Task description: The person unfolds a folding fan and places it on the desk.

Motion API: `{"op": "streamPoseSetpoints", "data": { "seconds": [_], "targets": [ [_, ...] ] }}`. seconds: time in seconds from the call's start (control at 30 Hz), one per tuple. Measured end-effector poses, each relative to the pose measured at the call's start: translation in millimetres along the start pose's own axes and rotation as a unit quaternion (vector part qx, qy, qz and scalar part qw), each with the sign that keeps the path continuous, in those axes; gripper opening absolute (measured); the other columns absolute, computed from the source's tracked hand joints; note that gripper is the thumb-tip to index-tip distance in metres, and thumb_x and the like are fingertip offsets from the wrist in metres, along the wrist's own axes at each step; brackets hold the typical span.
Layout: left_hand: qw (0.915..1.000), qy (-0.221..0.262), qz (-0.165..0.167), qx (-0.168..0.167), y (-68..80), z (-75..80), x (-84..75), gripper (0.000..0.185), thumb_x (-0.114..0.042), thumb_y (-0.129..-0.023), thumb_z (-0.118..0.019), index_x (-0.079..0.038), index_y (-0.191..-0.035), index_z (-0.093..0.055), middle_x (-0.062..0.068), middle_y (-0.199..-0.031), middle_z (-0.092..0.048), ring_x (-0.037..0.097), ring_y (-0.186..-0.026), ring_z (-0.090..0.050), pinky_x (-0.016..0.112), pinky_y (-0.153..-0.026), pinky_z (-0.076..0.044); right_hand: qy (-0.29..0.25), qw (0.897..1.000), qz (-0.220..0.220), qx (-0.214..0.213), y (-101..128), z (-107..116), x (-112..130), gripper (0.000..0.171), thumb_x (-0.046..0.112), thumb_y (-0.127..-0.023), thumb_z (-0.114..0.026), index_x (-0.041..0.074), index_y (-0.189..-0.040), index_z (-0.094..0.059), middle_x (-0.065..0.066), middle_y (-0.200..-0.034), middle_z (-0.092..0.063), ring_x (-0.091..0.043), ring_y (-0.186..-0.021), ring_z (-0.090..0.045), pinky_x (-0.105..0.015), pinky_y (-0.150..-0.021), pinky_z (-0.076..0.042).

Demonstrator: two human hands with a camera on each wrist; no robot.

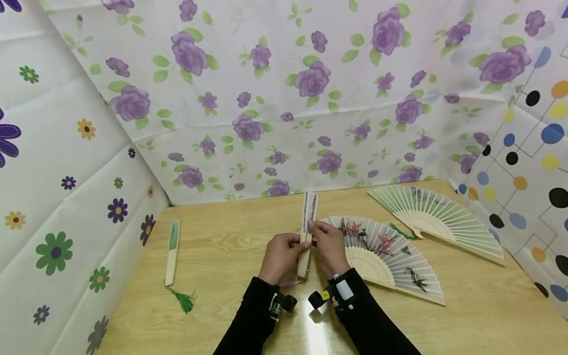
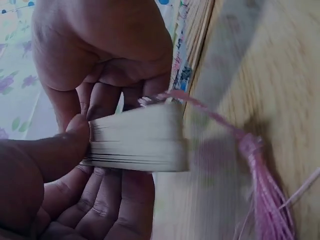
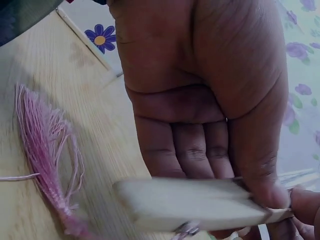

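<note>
A folded fan (image 1: 307,231) with pale wooden ribs is held upright-ish over the middle of the wooden table (image 1: 230,246). My left hand (image 1: 281,254) grips its lower half from the left, thumb on the stacked ribs (image 2: 137,142). My right hand (image 1: 326,241) pinches the same fan from the right, thumb and fingers on the outer rib (image 3: 200,202). A pink tassel (image 2: 262,190) hangs from the fan's pivot end and trails onto the table; the pink tassel (image 3: 47,160) also shows in the right wrist view.
Right of my hands lies an opened fan (image 1: 386,254) painted with blossoms and birds, and behind it another opened pale green fan (image 1: 437,217). A folded fan with a green tassel (image 1: 173,251) lies at the left. Flowered sheets wall the table on three sides.
</note>
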State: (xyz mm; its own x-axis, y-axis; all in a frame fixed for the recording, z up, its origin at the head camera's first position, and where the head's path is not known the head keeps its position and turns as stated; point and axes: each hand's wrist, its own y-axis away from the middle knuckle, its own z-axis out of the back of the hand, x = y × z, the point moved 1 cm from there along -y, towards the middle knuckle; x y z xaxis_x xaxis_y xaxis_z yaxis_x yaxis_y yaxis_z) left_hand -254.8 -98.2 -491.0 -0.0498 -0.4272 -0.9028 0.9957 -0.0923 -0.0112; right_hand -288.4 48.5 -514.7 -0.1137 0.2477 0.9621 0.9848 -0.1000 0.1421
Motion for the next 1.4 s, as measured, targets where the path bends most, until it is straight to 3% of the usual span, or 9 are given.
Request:
{"op": "streamPoseSetpoints", "data": {
  "seconds": [0.27,0.47,0.57,0.8,1.0,1.17,1.4],
  "targets": [
    [0.9995,0.021,0.017,0.013,-0.7,-0.4,-1.9,0.019,-0.015,-0.108,-0.081,0.002,-0.115,-0.085,0.017,-0.098,-0.085,0.011,-0.08,-0.07,0.024,-0.073,-0.056,-0.004,1.0,0.0,0.019,0.4,0.8,0.4,0.036,0.027,-0.116,-0.072,-0.003,-0.136,-0.079,-0.002,-0.115,-0.077,-0.009,-0.101,-0.075,-0.027,-0.085,-0.064],
    [0.9996,0.01,0.017,0.021,-3.1,2.2,-0.2,0.019,-0.013,-0.109,-0.078,0.005,-0.113,-0.083,0.019,-0.095,-0.081,0.012,-0.075,-0.061,0.025,-0.07,-0.05,-0.014,0.997,-0.002,0.081,-1.5,-1.3,-2.1,0.042,0.031,-0.119,-0.064,-0.004,-0.138,-0.078,-0.017,-0.131,-0.084,-0.009,-0.103,-0.081,-0.025,-0.085,-0.066],
    [0.9993,0.026,0.02,0.019,-2.5,1.5,1.0,0.019,-0.012,-0.109,-0.078,0.005,-0.115,-0.084,0.021,-0.098,-0.083,0.011,-0.077,-0.063,0.023,-0.069,-0.051,-0.008,0.996,-0.005,0.09,0.4,-0.9,-1.5,0.045,0.031,-0.121,-0.062,-0.008,-0.14,-0.076,-0.019,-0.135,-0.082,-0.008,-0.102,-0.081,-0.024,-0.082,-0.066],
    [0.999,0.036,0.022,0.016,-2.0,-1.4,1.3,0.021,-0.012,-0.109,-0.078,0.004,-0.12,-0.084,0.02,-0.098,-0.082,0.011,-0.078,-0.066,0.023,-0.071,-0.054,-0.014,0.998,0.002,0.06,4.5,-2.3,1.8,0.04,0.025,-0.12,-0.062,-0.009,-0.133,-0.078,-0.02,-0.127,-0.084,-0.008,-0.098,-0.08,-0.023,-0.078,-0.067],
    [0.9994,0.016,0.032,0.0,-1.3,-3.0,0.9,0.019,-0.014,-0.109,-0.078,0.004,-0.113,-0.083,0.016,-0.091,-0.08,0.013,-0.077,-0.066,0.024,-0.071,-0.054,-0.019,0.999,0.003,0.049,6.5,-3.2,3.1,0.034,0.021,-0.119,-0.065,-0.008,-0.116,-0.083,-0.01,-0.112,-0.083,-0.01,-0.093,-0.077,-0.023,-0.072,-0.065],
    [0.9993,0.027,0.025,-0.01,-2.5,-3.6,0.8,0.021,-0.011,-0.108,-0.078,0.007,-0.118,-0.083,0.02,-0.094,-0.081,0.013,-0.079,-0.066,0.023,-0.072,-0.053,-0.02,0.999,0.004,0.032,5.5,-2.6,3.4,0.038,0.022,-0.119,-0.064,-0.002,-0.09,-0.073,-0.002,-0.092,-0.071,-0.01,-0.085,-0.072,-0.022,-0.066,-0.06],
    [0.999,0.041,0.017,0.001,-3.9,-4.0,-0.9,0.024,-0.011,-0.11,-0.076,0.008,-0.124,-0.081,0.023,-0.101,-0.082,0.015,-0.084,-0.068,0.024,-0.077,-0.055,-0.027,0.999,0.006,0.022,4.1,-2.1,5.0,0.039,0.025,-0.119,-0.065,0.003,-0.088,-0.074,-0.001,-0.087,-0.067,-0.009,-0.082,-0.07,-0.023,-0.066,-0.059]
  ]
}}
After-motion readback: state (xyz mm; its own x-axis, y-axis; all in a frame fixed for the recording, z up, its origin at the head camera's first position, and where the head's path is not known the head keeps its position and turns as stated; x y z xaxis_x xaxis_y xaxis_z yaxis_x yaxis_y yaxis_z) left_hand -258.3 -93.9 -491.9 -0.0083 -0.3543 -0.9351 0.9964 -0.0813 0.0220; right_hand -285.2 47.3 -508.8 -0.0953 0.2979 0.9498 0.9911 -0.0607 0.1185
